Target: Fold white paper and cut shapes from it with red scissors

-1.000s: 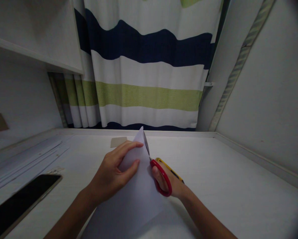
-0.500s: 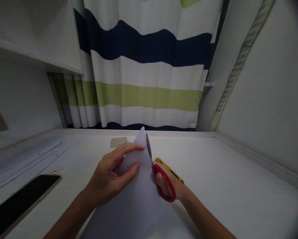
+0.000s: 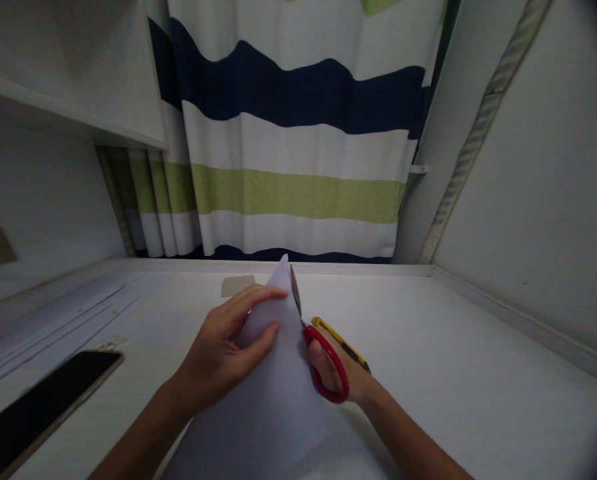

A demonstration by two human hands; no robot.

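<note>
Red-handled scissors (image 3: 334,355), head view, sitting in right hand (image 3: 354,373), grip wrapping handle loops, blades lying at right edge of white paper (image 3: 278,413). Left hand (image 3: 218,357) holding paper over tabletop (image 3: 458,353), grip part-closed, thumb and forefinger resting on its face. Yellow cutter (image 3: 346,345) lying just beside right hand.

My paper (image 3: 273,407) looks smooth and matt, my scissors (image 3: 337,362) have glossy, plastic-looking handles and metal blades, the curtain (image 3: 298,193) is matt cloth, the phone (image 3: 53,400) glossy
</note>
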